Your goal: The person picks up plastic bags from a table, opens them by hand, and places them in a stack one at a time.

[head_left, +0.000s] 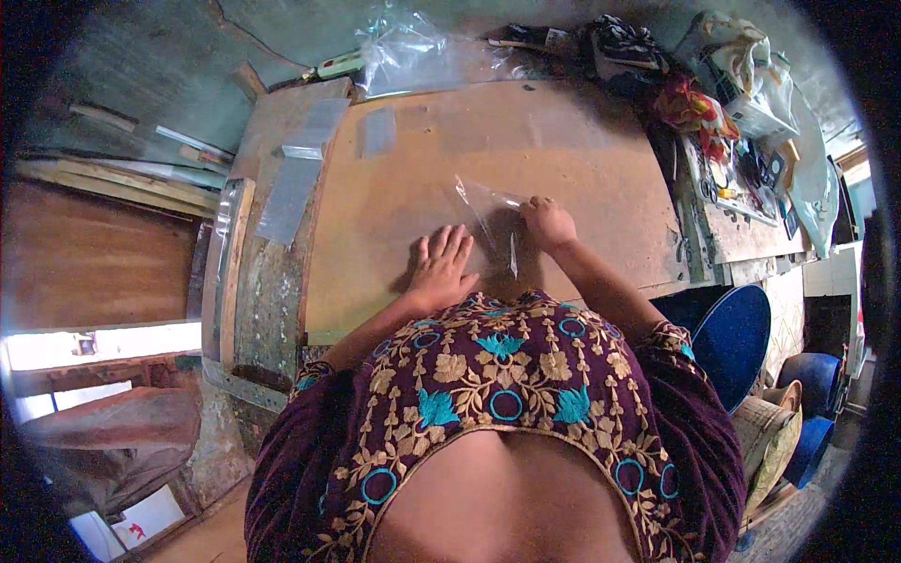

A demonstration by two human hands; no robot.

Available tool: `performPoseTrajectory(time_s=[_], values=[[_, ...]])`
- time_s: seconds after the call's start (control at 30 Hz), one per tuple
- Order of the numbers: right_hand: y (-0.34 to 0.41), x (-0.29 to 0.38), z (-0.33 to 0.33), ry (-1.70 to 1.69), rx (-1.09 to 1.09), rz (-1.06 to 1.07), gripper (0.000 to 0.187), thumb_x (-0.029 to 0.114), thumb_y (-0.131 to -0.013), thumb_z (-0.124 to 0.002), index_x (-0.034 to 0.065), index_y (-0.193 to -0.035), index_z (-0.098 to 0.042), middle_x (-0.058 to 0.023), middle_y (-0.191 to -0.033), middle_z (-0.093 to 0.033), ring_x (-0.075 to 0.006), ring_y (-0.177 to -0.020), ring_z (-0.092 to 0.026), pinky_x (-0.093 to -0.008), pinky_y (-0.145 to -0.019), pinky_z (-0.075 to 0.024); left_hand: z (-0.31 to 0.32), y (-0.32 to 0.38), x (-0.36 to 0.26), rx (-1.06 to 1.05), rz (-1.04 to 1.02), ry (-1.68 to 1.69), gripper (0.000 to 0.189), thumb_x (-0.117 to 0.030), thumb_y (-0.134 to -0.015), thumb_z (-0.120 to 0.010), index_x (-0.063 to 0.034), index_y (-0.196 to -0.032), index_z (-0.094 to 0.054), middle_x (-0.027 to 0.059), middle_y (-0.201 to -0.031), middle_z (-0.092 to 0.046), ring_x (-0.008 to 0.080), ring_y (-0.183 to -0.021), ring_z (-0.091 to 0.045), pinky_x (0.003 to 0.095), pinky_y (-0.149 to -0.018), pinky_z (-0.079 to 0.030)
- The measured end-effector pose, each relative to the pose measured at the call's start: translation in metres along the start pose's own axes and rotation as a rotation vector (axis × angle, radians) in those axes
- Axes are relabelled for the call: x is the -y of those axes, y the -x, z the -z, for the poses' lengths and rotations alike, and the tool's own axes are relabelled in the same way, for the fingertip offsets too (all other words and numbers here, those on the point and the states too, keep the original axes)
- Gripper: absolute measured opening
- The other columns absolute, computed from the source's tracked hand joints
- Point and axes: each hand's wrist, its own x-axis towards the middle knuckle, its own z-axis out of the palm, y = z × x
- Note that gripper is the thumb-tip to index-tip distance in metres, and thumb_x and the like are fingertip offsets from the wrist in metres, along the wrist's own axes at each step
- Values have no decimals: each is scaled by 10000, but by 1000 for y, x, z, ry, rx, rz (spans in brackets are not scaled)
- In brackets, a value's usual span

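Observation:
A sheet or bag of clear plastic film [486, 204] lies on the wooden work board [598, 183] before me, its upper part creased and catching the light. My right hand [549, 222] pinches the film's right edge between thumb and fingers. Flat on the board, with fingers spread, my left hand [443, 266] presses at the film's left side; the film's exact outline there is hard to see.
Clear plastic pieces [288, 200] lie on the left plank, with another small piece [378, 132] on the board. A heap of shiny plastic [405, 60] is at the back. Scissors [708, 188] sit in a cluttered tray at right. A blue drum [735, 345] stands at lower right.

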Motion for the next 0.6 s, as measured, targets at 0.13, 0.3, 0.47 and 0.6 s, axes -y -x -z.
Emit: performPoseTrajectory(time_s=[0.13, 0.3, 0.47, 0.6], values=[[-26, -39, 12, -401, -52, -87, 142, 162, -753, -499, 73, -826, -581, -150, -824, -592, -309, -790, -580, -376, -648, -458, 9, 10, 5, -11, 15, 0, 605, -413, -791, -440, -78, -1275, -299, 143, -1357, -189, 303, -1260, -142, 533, -983, -102], [-42, -83, 33, -223, -80, -267, 145, 182, -737, -531, 92, -843, -572, -155, -813, -588, -336, -756, -568, -403, -660, -448, 9, 12, 7, -21, -14, 2, 612, -434, -780, -452, -80, -1263, -323, 123, -1346, -226, 298, -1252, -167, 528, -975, -132], [-31, -57, 28, -52, -351, -233, 287, 188, -753, -519, 100, -1026, -517, -146, -1053, -498, -320, -921, -506, -403, -723, -441, 25, 14, -5, 5, 52, -46, 603, -433, -766, -473, -72, -1235, -360, 126, -1320, -265, 302, -1211, -246, 516, -946, -216], [8, 5, 7, -8, -241, 6, 430, 269, -768, -501, 135, -1172, -437, -142, -1252, -338, -328, -1133, -351, -462, -860, -349, 30, 5, -8, 31, 209, 129, 582, -410, -748, -506, -84, -1215, -385, 141, -1285, -301, 314, -1163, -299, 520, -913, -267]])
